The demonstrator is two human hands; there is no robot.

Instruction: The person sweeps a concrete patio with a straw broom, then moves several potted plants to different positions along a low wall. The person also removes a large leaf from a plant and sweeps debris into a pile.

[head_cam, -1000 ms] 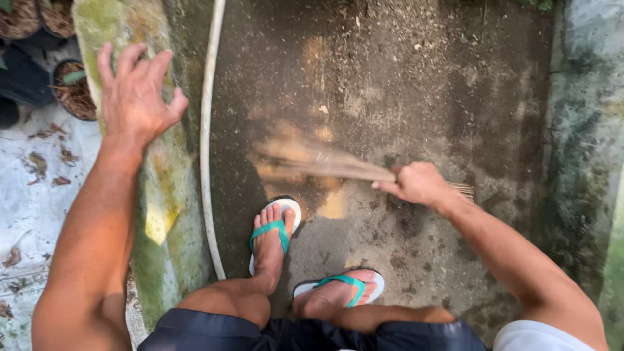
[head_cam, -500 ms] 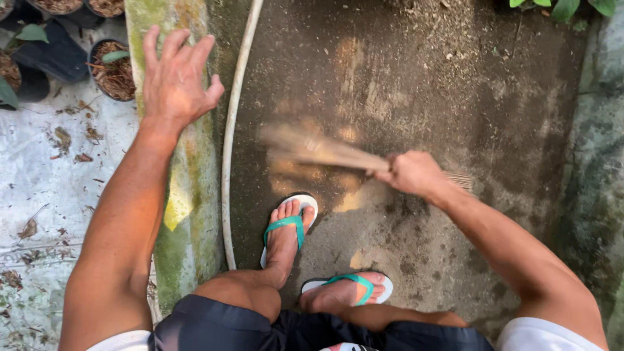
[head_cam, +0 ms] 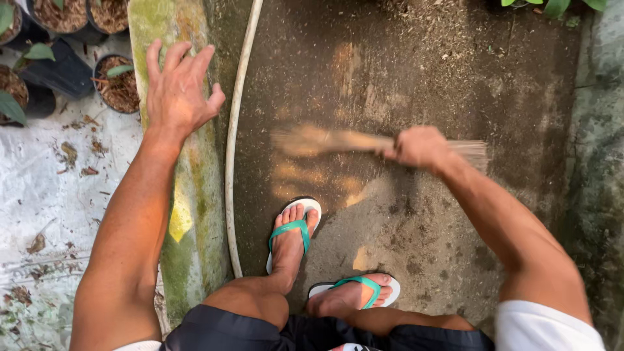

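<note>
My right hand [head_cam: 419, 147] grips a straw hand broom [head_cam: 325, 139] whose bristles point left, blurred, low over the dark wet ground [head_cam: 416, 78]. My left hand [head_cam: 179, 91] is spread open, fingers apart, resting on or just above a mossy green concrete curb [head_cam: 188, 214]. It holds nothing. My two feet in white sandals with teal straps [head_cam: 292, 233] stand on the ground just below the broom.
A pale hose [head_cam: 233, 143] runs along the curb's right side. Black plant pots [head_cam: 117, 84] with soil stand at the upper left on whitish pavement littered with dry leaves. A mossy wall [head_cam: 595, 162] borders the right. Green leaves [head_cam: 552, 5] hang at the top right.
The view has shifted, so both hands sit lower in the frame. The broom stays in my right hand and keeps sweeping leftward; my left hand remains spread on the curb.
</note>
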